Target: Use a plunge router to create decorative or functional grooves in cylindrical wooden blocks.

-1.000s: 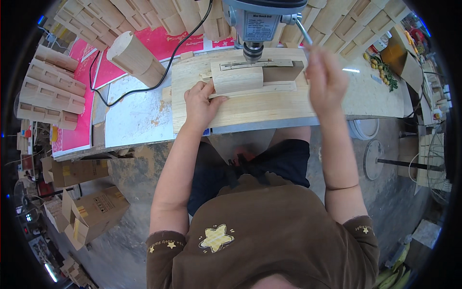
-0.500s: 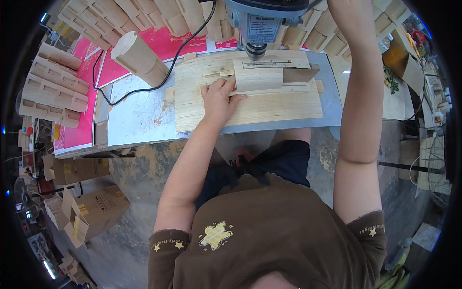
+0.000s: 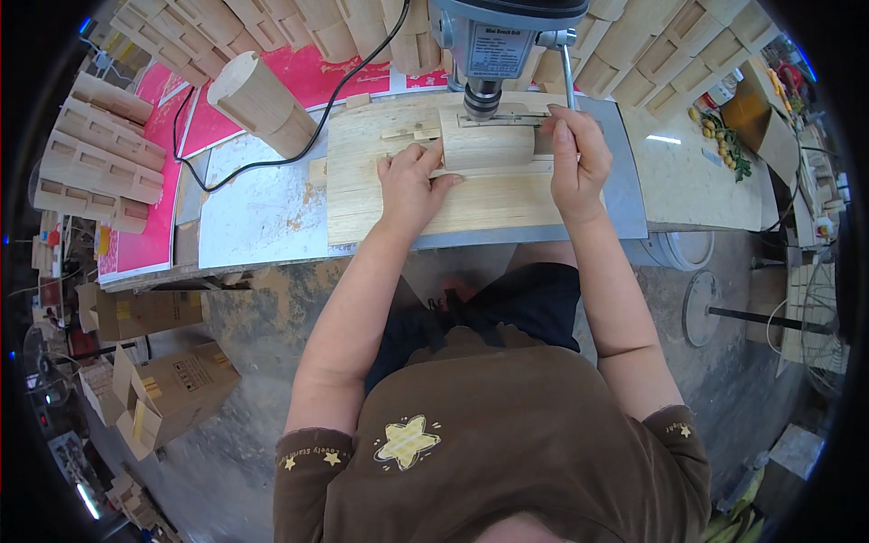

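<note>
In the head view, a person in a brown shirt (image 3: 507,434) with a yellow star works at a counter (image 3: 697,195) with two bare hands. The left hand (image 3: 415,188) is not closed. Its fingers are bent and its thumb sticks out to the side. The fingertips touch the left end of a round wooden block (image 3: 489,149). The block lies on its side on a flat pale board (image 3: 380,226), right under the drill (image 3: 498,50). A long thin strip runs along the top of the block.

The right hand (image 3: 581,163) is curled tight around the low end of a shiny metal lever (image 3: 569,77). The lever hangs down from the right side of the drill. The dark round nose (image 3: 482,98) of the drill is just over the block. I can't tell if its tip touches the wood.

A gray metal plate (image 3: 625,172) peeks out from under the board. To the left, one tall wooden piece (image 3: 262,104) stands up on a pink sheet (image 3: 308,86). A black cord (image 3: 317,136) curls around its front. More wooden pieces (image 3: 104,172) stand close together on the far left. Yellow fruits with green leaves (image 3: 720,145) lie on the right side. A cardboard box (image 3: 186,389) sits open on the floor (image 3: 281,317).
</note>
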The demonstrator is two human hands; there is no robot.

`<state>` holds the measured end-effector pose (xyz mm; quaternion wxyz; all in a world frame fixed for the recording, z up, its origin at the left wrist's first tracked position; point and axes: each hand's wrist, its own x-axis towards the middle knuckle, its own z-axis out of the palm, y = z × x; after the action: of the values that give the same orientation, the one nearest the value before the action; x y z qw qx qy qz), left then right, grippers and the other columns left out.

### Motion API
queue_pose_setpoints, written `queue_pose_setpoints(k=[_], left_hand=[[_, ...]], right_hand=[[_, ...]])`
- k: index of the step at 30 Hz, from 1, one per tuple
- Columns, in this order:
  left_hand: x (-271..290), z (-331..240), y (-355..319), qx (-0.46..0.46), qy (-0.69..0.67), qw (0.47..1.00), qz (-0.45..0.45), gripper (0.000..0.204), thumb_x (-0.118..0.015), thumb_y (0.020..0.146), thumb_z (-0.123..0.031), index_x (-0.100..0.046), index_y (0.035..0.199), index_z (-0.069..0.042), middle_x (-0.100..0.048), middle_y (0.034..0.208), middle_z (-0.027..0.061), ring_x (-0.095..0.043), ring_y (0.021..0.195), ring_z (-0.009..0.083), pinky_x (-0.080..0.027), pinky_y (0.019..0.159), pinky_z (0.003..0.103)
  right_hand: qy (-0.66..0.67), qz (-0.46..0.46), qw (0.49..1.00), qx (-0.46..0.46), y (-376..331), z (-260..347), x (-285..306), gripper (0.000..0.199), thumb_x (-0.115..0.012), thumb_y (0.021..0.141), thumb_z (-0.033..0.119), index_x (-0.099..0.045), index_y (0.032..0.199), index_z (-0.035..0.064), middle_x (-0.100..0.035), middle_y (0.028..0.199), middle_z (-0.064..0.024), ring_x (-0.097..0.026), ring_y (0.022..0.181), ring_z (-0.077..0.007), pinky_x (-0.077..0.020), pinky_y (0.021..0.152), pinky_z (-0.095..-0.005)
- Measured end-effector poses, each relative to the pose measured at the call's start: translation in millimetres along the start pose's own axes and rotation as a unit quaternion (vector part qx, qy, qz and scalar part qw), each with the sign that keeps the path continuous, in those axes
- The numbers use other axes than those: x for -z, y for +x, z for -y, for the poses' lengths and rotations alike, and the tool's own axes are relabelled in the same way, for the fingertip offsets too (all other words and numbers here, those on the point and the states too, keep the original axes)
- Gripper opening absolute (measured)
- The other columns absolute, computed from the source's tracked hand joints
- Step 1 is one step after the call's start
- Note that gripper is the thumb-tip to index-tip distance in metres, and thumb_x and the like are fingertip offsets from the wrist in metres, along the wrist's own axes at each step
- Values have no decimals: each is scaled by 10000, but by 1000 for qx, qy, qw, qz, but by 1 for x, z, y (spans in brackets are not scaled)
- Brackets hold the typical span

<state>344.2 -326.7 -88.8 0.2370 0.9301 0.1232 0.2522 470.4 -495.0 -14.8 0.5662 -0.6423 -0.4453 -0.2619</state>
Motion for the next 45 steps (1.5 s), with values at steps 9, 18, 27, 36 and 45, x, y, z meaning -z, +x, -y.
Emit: queue_pose_setpoints(k=[9, 18, 27, 36, 45], left_hand=[[2, 2, -3, 11, -5, 1000, 4, 540, -759, 677, -267, -607, 1186, -169, -518, 753, 18, -525, 816, 203, -288, 781, 377], [0, -13, 12, 77, -82, 993, 31, 558, -789, 631, -297, -628, 1147, -155, -568, 812, 24, -542, 898, 220, -307, 853, 401], [-19, -14, 5, 73, -188, 969, -145, 408, -817, 518, -227, -625, 846, -78, -532, 979, 78, -513, 971, 284, -398, 776, 416], [68, 17, -56, -18, -332, 939, -86, 486, -841, 570, -115, -577, 975, -57, -418, 1237, 141, -452, 1149, 280, -390, 957, 382], [242, 81, -131, 256, -44, 953, -159, 402, -730, 567, -44, -577, 938, -48, -430, 1221, 98, -481, 1113, 267, -444, 902, 350]], right_hand=[[-38, -22, 995, 84, 25, 15, 15, 88, -578, 846, 46, -637, 896, 7, -551, 666, -69, -520, 613, -173, -403, 557, -294], [-83, 22, 996, -32, 202, -25, 2, 309, -500, 919, 242, -567, 785, -29, -532, 654, -134, -524, 657, -168, -424, 617, -297], [-112, 420, 895, -99, 60, -60, 65, 480, -682, 776, 156, -536, 1218, 41, -607, 1113, -91, -551, 998, -198, -442, 832, -310], [-16, 414, 881, -230, 6, -9, 59, 286, -625, 733, -66, -589, 1015, -42, -581, 865, -134, -573, 814, -245, -454, 750, -289], [-73, 393, 893, -208, -17, -1, 73, 271, -631, 731, -47, -594, 998, -27, -570, 840, -109, -556, 794, -223, -439, 738, -295]])
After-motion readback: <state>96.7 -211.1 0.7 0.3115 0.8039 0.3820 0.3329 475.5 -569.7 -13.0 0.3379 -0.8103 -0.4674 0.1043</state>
